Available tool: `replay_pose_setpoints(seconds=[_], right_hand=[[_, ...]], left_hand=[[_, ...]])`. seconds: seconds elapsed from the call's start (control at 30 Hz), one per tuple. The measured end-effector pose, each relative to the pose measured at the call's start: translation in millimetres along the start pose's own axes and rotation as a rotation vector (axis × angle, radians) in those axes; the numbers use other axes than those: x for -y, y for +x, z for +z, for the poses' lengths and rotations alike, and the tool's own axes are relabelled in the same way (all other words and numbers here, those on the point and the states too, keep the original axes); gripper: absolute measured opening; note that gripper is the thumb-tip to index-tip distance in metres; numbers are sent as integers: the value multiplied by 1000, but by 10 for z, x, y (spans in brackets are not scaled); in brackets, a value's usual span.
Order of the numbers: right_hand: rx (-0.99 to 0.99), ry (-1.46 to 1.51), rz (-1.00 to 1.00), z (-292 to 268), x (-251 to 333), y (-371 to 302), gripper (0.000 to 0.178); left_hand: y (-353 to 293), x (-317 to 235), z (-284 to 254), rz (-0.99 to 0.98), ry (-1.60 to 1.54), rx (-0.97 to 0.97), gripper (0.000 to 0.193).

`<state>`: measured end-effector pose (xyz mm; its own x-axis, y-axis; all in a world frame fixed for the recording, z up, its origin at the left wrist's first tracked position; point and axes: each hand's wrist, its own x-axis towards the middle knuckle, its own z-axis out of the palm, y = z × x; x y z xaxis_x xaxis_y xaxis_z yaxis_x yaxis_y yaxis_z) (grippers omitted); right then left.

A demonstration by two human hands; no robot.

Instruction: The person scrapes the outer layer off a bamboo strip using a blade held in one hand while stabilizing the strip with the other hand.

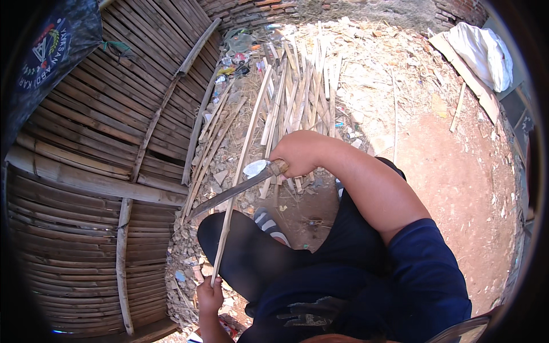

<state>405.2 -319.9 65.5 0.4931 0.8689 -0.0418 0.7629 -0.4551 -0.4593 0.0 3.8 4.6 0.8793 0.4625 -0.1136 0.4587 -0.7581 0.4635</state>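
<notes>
Right hand point(297, 151): fist closed around the light wooden handle point(279, 166) of a long dark metal blade point(246, 186). Blade points left and toward the wearer, tip out past the bent knee in black trousers point(237, 237).

Left hand point(210, 294): low in view, fingers closed on the near end of a long, narrow, pale split-bamboo strip point(238, 174). Strip runs from that hand up and away, slightly rightward, past the knee, far end over the littered ground. Blade and strip cross just beyond the knee; can't tell if the edge is biting in or only resting.

Small crumpled white piece, looks like plastic point(255, 168), shows just beside the handle, left of the right fist. Foot in grey-and-white striped footwear point(267, 222) is planted beyond the knee, right of the strip.

Ahead: loose heap of pale bamboo strips point(300, 94), mostly lengthwise, on chips and rubble. A few more thin strips point(217, 137) lie to its left, along a dark wall of horizontal bamboo slats point(86, 114). Dark printed sheet point(74, 40) hangs at that wall's upper left.

Far edge: red brick wall point(251, 10). Upper right: crumpled white sack point(483, 54) by a flat brown board point(466, 80). Reddish bare dirt point(452, 183) covers the right side, partly sunlit.
</notes>
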Motion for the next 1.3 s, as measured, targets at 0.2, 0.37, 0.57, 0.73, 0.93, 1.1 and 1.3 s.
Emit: replay_pose_setpoints(seconds=[0.2,0.37,0.57,0.73,0.93,1.1,1.3], right_hand=[[-372,169,377,-289,-631,-122,58],[-301,145,366,-355,-618,-223,54],[-22,-27,44,-44,15,-71,41],[-68,-33,36,-127,-171,-41,37],[-285,99,431,-357,-539,-138,49],[-113,-18,200,-144,-202,-77,44],[27,-99,-12,-35,150,21,34]], left_hand=[[0,4,3,29,22,-33,31],[24,-66,-13,41,20,-19,33],[25,22,46,65,0,-23,31],[-22,-23,32,19,-17,-33,33],[3,-82,-33,-28,-12,28,32],[1,-45,45,22,-66,-11,32],[-11,-7,44,-9,-43,1,33]])
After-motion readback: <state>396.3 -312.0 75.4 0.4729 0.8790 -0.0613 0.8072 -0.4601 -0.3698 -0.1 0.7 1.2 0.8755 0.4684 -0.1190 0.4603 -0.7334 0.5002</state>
